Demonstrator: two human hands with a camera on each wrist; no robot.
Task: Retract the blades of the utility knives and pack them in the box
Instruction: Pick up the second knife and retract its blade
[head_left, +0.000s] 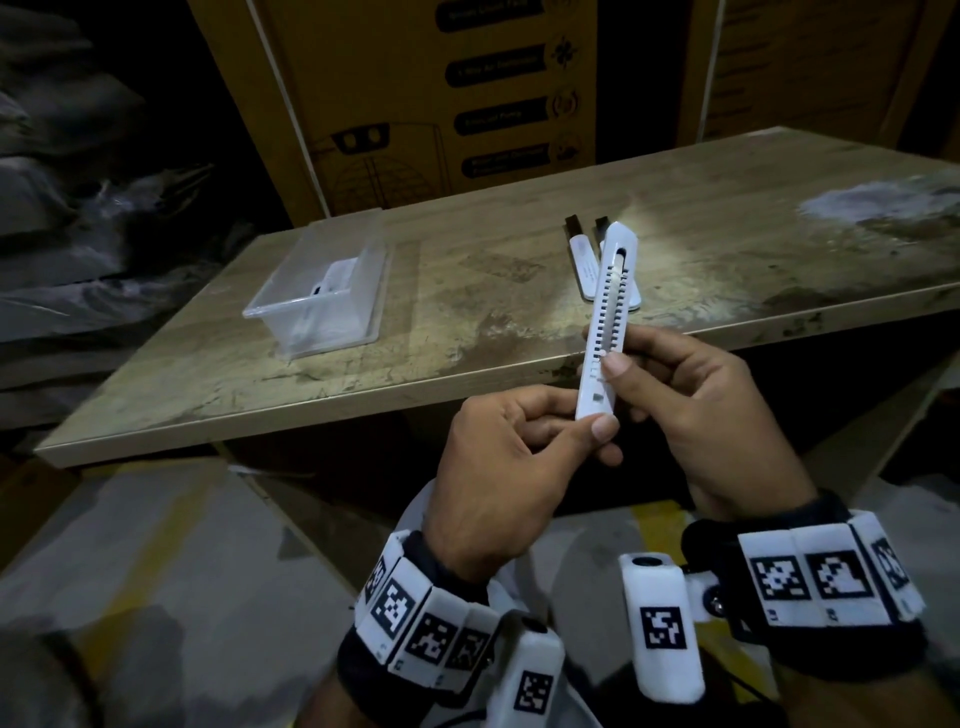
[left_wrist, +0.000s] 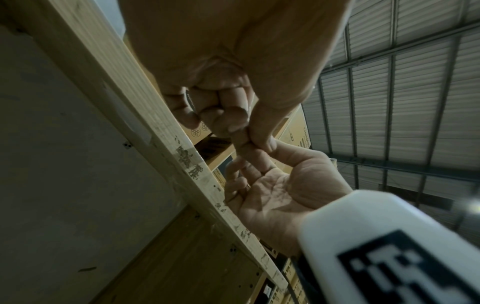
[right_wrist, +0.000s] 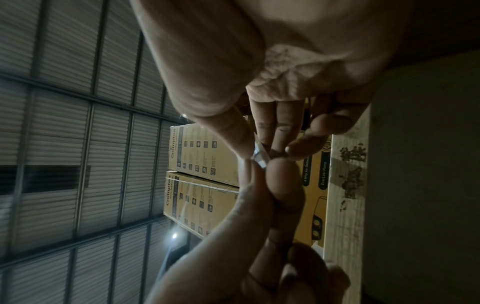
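A white utility knife (head_left: 607, 319) is held upright in front of the table's near edge, no blade showing past its tip. My left hand (head_left: 511, 457) pinches its bottom end between thumb and fingers. My right hand (head_left: 691, 395) grips the lower body, thumb on the slider track. Two more white knives (head_left: 584, 265) lie on the table behind it, dark blades sticking out at their far ends. A clear plastic box (head_left: 322, 291) sits to the left with a white knife inside. In the right wrist view a sliver of the knife (right_wrist: 260, 155) shows between the fingertips.
The worn wooden table (head_left: 467, 312) has a bright lit patch near the knives. Yellow cardboard cartons (head_left: 441, 93) stand behind it. Dark sacks pile up at the left. The floor below is grey with a yellow line.
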